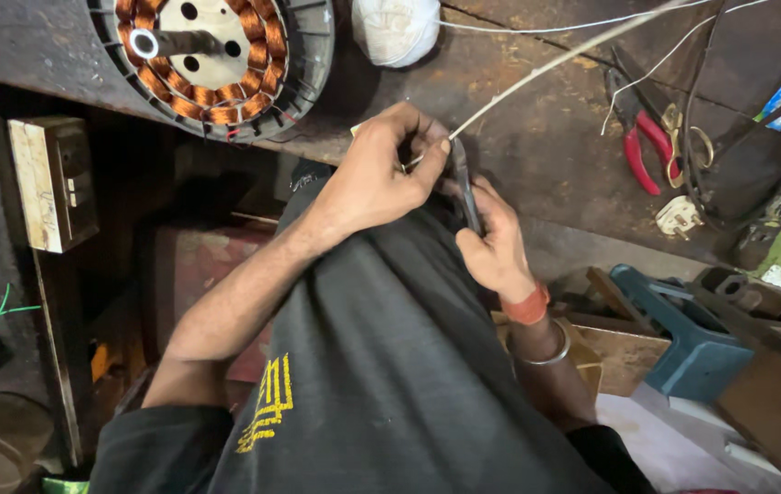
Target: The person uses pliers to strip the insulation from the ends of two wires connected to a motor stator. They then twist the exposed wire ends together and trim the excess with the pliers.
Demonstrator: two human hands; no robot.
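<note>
White sleeved wire (pixel 555 62) pinched at near end by left hand (pixel 381 174) fingertips, running up-right across desk (pixel 537 137). Right hand (pixel 493 245) just beside, fist closed on thin metal tool (pixel 464 187), tip meeting wire end. Copper-wound stator (pixel 212 59) above-left of hands; red-handled pliers (pixel 642 146) well right. Both wrists bent inward over lap.
</note>
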